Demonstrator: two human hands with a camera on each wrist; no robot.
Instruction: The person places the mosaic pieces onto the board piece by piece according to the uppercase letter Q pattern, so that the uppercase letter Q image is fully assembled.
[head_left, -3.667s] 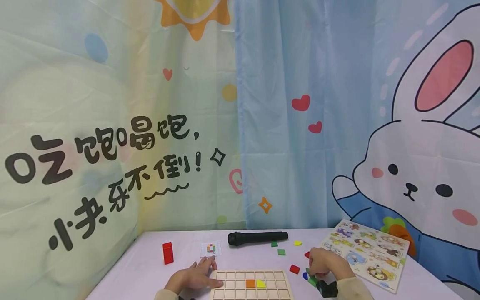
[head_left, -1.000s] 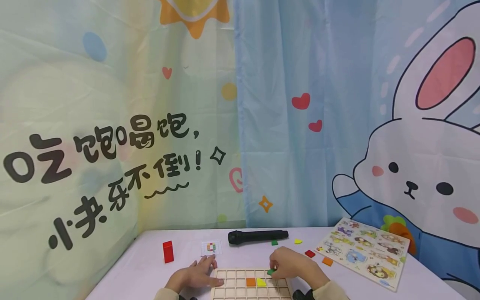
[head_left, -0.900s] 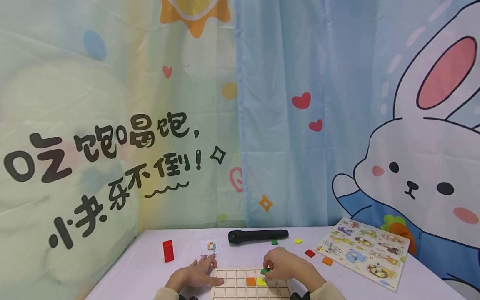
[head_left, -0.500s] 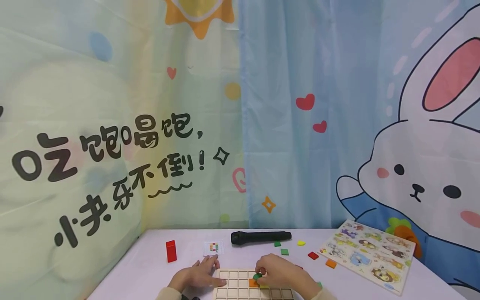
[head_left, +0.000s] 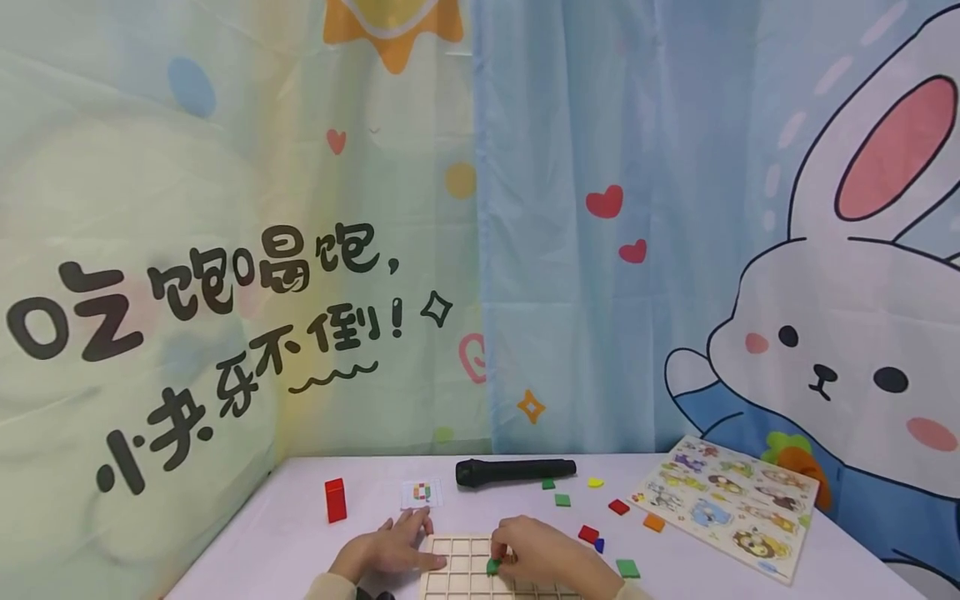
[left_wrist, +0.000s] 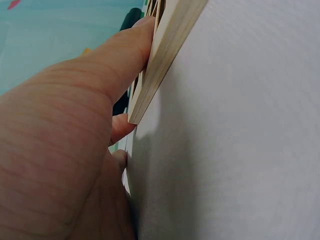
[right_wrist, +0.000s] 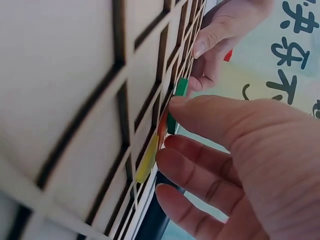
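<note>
Green tile (head_left: 492,567) shifted left, pale table (head_left: 262,542), cartoon curtains (head_left: 540,125)

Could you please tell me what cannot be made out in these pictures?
Board, head view: its near side is cut off by the bottom edge.
Yellow tile and orange tile, head view: hidden behind the right hand.
Green tile, head view: partly covered by the fingers, so its full outline is hidden.
Card, head view: its pattern is too small to read exactly.
</note>
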